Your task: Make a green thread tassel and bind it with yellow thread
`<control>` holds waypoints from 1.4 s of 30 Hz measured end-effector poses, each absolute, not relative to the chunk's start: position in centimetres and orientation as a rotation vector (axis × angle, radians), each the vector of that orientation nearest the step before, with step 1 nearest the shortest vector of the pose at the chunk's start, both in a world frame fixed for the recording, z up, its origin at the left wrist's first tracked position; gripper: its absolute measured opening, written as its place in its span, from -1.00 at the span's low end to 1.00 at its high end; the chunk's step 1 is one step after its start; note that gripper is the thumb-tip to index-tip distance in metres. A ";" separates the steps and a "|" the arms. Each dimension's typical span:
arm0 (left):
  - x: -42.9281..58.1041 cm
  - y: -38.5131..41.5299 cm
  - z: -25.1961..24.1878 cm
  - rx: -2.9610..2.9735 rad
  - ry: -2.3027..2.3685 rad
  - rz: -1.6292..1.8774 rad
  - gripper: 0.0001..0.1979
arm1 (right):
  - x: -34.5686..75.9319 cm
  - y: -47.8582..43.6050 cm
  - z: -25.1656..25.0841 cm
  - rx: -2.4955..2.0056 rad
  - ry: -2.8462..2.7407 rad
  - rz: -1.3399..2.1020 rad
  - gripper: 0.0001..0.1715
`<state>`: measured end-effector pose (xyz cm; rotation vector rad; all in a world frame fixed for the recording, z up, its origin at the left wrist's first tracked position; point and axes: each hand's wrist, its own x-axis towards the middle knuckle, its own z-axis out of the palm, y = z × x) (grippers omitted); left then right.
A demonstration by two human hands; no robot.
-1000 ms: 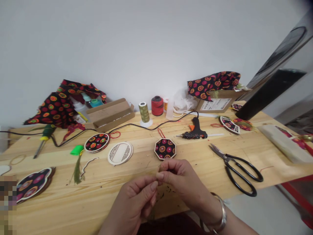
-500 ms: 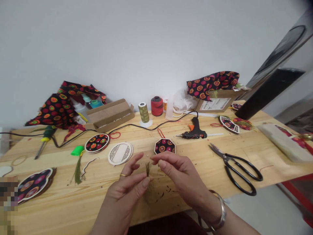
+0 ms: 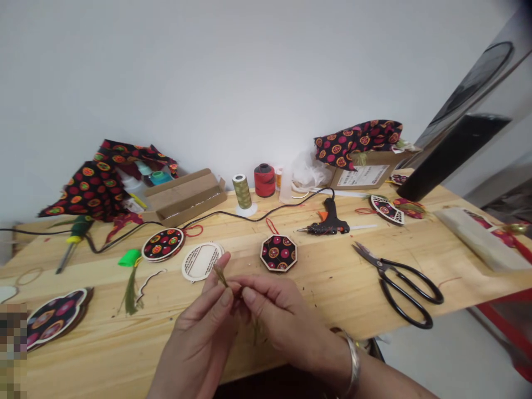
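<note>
My left hand point(image 3: 203, 321) pinches a small bundle of olive-green threads point(image 3: 220, 275) between thumb and forefinger, its frayed end pointing up. Pressed close against it, my right hand point(image 3: 276, 318) has its thumb and forefinger closed at the base of the bundle; what they grip is hidden. More green threads hang blurred below the fingers. Just beyond my hands lie an octagonal pendant point(image 3: 279, 253) with patterned fabric and a red loop, and a round wooden lattice frame point(image 3: 203, 261).
Black-handled scissors point(image 3: 399, 282) lie at the right, with a glue gun point(image 3: 328, 220) behind them. Thread spools point(image 3: 265, 180) and a cardboard box point(image 3: 187, 197) line the wall. A green tassel point(image 3: 131, 291), a round pendant point(image 3: 163, 244) and a screwdriver point(image 3: 75, 241) are at the left.
My right hand has moved left and down to meet my left hand, its fingers closing by the threads. The bundle now leans left, and the octagonal pendant is fully uncovered.
</note>
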<state>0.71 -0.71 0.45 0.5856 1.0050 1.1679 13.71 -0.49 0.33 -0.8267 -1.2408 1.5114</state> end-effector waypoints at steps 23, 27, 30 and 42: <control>0.3 0.5 1.6 0.256 0.949 1.323 -0.90 | 17.1 -1.1 -0.9 -1.321 -1.241 1.249 -0.74; -0.3 0.7 1.2 0.255 0.933 1.352 -0.91 | 17.8 -0.9 -1.1 -1.339 -1.240 1.219 -0.75; -0.7 0.7 0.5 0.288 0.924 1.371 -0.92 | 18.1 -0.9 -1.1 -1.342 -1.243 1.211 -0.74; -0.4 0.7 0.9 0.391 0.907 1.312 -0.90 | 17.8 -1.3 -1.4 -1.335 -1.363 1.238 -0.71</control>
